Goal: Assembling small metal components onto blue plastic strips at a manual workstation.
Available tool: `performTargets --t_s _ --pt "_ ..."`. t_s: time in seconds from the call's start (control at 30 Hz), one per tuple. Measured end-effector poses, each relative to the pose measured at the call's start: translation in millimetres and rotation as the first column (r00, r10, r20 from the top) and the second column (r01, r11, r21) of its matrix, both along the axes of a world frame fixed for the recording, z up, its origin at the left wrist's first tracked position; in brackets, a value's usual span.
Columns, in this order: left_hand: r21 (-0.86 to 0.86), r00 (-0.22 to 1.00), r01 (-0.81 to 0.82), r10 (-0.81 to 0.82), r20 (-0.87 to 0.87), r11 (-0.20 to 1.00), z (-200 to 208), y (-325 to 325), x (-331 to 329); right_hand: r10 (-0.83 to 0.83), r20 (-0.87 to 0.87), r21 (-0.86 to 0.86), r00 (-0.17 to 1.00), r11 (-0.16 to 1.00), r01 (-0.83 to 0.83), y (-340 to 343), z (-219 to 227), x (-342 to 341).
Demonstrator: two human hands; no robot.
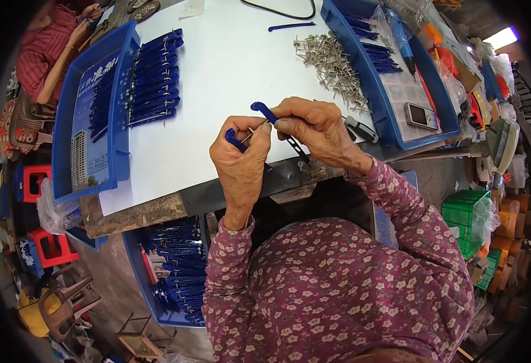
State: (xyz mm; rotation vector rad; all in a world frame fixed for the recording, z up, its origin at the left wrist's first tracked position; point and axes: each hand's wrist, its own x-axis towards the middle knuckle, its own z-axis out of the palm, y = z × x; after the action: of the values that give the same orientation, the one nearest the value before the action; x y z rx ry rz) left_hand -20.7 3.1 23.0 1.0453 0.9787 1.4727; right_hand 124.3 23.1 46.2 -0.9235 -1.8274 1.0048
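Over the near edge of the white-covered table, my two hands meet with their fingertips close together. My left hand [240, 157] is closed round a slim blue plastic piece [235, 140], whose curved end sticks out beside the thumb. Pinched in my right hand [317, 128] is another blue plastic piece [262, 110] with a rounded, hooked tip; a dark slotted strip [298, 149] hangs below those fingers. A thin metal pin [265, 123] shows between the hands, partly hidden by fingertips. Beyond my right hand lies a heap of small metal pins [332, 63].
Stacked blue pieces [156, 78] lie beside the left blue tray [123, 154]. At right, another blue tray [392, 130] holds blue parts, a screwdriver-like tool [408, 60] and a phone [421, 115]. A utility knife [362, 129] rests nearby. Another person [47, 51] sits far left.
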Motion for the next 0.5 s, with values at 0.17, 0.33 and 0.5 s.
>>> performTargets --t_s 0.17,0.33,0.5 --pt "-0.054 0.980 0.081 -0.070 0.184 0.995 7.6 3.5 2.8 0.003 -0.084 -0.063 0.996 0.998 -0.009 1.8 -1.2 1.6" --pt "-0.055 0.940 0.183 -0.158 0.301 0.982 8.9 7.4 0.6 0.001 0.029 0.157 1.000 0.988 -0.006 6.3 3.5 2.6" --pt "-0.027 0.950 0.125 -0.111 0.293 0.992 7.2 8.7 5.9 0.008 -0.134 -0.019 0.991 1.000 -0.011 6.0 0.8 1.1"
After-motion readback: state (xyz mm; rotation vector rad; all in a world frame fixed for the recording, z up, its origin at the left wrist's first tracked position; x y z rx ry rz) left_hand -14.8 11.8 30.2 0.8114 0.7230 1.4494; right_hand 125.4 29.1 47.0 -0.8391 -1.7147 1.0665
